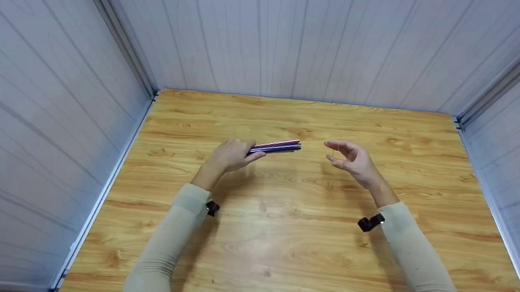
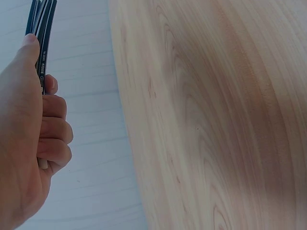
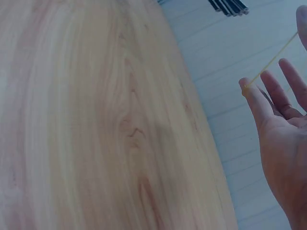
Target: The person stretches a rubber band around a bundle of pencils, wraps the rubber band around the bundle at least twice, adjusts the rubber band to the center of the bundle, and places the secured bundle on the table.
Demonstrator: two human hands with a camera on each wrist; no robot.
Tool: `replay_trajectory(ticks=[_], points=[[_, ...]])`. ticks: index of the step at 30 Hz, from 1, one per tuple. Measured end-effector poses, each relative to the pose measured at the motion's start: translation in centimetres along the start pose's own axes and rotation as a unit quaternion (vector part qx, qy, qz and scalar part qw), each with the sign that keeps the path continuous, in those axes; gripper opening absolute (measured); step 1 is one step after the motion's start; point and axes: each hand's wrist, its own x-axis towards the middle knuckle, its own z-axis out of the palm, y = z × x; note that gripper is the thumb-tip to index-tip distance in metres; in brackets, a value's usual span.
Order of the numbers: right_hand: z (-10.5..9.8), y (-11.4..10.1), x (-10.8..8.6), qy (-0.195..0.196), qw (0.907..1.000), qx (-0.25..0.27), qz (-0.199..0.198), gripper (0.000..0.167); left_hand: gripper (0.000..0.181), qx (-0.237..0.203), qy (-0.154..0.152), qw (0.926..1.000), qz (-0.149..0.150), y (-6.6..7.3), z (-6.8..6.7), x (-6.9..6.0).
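Note:
A bundle of several pencils (image 1: pixel 280 146), mostly dark with one reddish, is gripped in my left hand (image 1: pixel 231 155). In the left wrist view my fingers wrap round the pencils (image 2: pixel 44 52), with the thumb lying along them. Their far ends point right, toward my right hand (image 1: pixel 357 164). A thin yellow rubber band (image 3: pixel 273 59) is stretched between the thumb and fingers of that hand, which are spread apart. Between the pencil ends and the right fingertips there is a gap, and both hands are raised over the table.
The wood-grain table (image 1: pixel 259 236) spreads under both arms. Pale panelled walls (image 1: pixel 275 38) stand at its back and both sides. A small black camera (image 1: pixel 212 208) sits at the left wrist, and another black camera (image 1: pixel 369 222) at the right.

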Motion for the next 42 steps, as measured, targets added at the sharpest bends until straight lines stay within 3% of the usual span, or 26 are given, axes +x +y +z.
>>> replay_trajectory(ticks=[7,16,22,26,34,42], points=[[1.3,0.7,0.9,-0.016,0.9995,-0.019,-0.018,0.074,0.053,0.000,0.007,0.9997,0.024,0.7,-1.0,0.4],[2.9,0.5,2.1,-0.012,0.9989,-0.020,-0.041,0.068,0.054,0.021,0.015,0.9982,0.055,2.6,-1.6,1.6],[4.1,0.3,2.8,-0.028,0.9984,-0.007,-0.049,0.070,0.056,0.025,0.007,0.9976,0.065,3.4,-1.5,2.3],[4.3,-0.2,2.9,-0.016,0.9984,0.008,-0.053,0.074,0.053,0.021,0.018,0.9967,0.077,3.5,-1.1,2.5],[5.1,-0.4,3.3,-0.027,0.9966,-0.038,-0.068,0.069,0.052,0.025,0.026,0.9951,0.092,4.2,-0.8,2.6],[5.9,-0.2,3.4,-0.026,0.9962,-0.062,-0.054,0.063,0.051,0.043,0.032,0.9946,0.089,4.4,0.0,2.5]])
